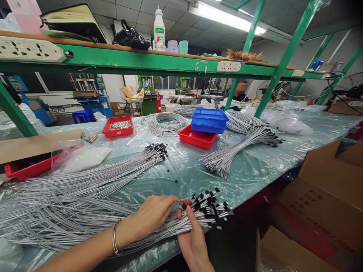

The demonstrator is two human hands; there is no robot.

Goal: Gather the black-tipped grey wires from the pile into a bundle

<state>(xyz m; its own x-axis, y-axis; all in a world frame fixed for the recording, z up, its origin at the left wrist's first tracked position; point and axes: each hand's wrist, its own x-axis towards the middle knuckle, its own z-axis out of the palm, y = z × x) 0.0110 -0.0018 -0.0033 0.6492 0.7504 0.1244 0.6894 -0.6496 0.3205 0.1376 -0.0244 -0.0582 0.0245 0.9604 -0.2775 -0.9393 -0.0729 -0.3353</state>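
A thick bundle of grey-white cables with black end pieces (210,206) lies along the table's front edge. My left hand (155,213), with a metal bangle at the wrist, comes from the lower left and pinches one thin cable above the bundle. Palm up, my right hand (193,234) wraps round the bundle from below, near the black ends, its thumb and fingertips showing among the cables. Behind my hands lies a second bundle with black ends (155,151). One loose cable (166,179) rests between the two.
Further back stand a red tray of small metal parts (118,127), coiled cables (168,124), blue trays (209,120) on a red tray (197,137), and another cable bundle (241,147). Cardboard boxes (326,200) are at right. A green shelf beam (136,60) crosses above. A person (240,90) sits behind.
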